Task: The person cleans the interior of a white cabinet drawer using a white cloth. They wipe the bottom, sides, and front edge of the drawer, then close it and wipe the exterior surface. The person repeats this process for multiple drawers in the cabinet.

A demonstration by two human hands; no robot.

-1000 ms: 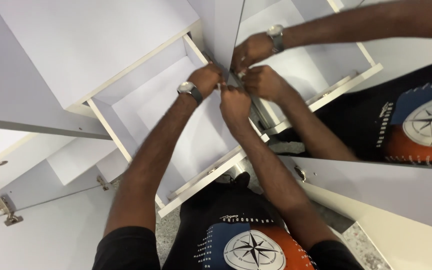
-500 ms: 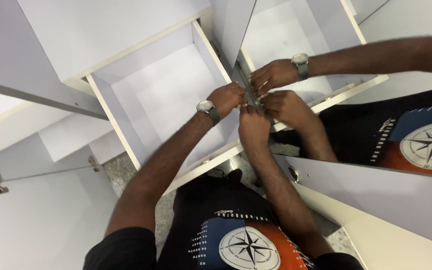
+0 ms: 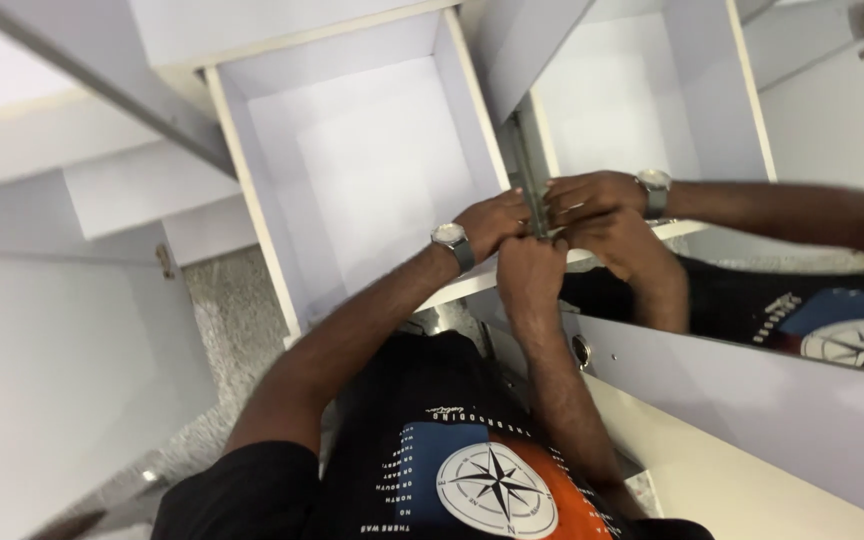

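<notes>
A white drawer (image 3: 252,170) stands pulled out below me, and nothing lies inside it. Along its right side runs a grey metal drawer slide (image 3: 529,170). My left hand (image 3: 492,222), with a wristwatch on its wrist, has its fingers closed on the slide's near end. My right hand (image 3: 532,268) is curled shut against the same spot at the drawer's front right corner, touching the left hand. A glossy panel (image 3: 632,100) to the right mirrors both hands and the watch.
White cabinet panels (image 3: 62,370) stand to the left, with a metal hinge (image 3: 164,262) on one. A white board (image 3: 752,400) with a round hole (image 3: 581,351) lies across the lower right. Speckled stone floor (image 3: 232,310) shows between the cabinet parts.
Both hands stay together at the slide's near end. The view has shifted, so the drawer and hands now sit further right and lower in the picture.
</notes>
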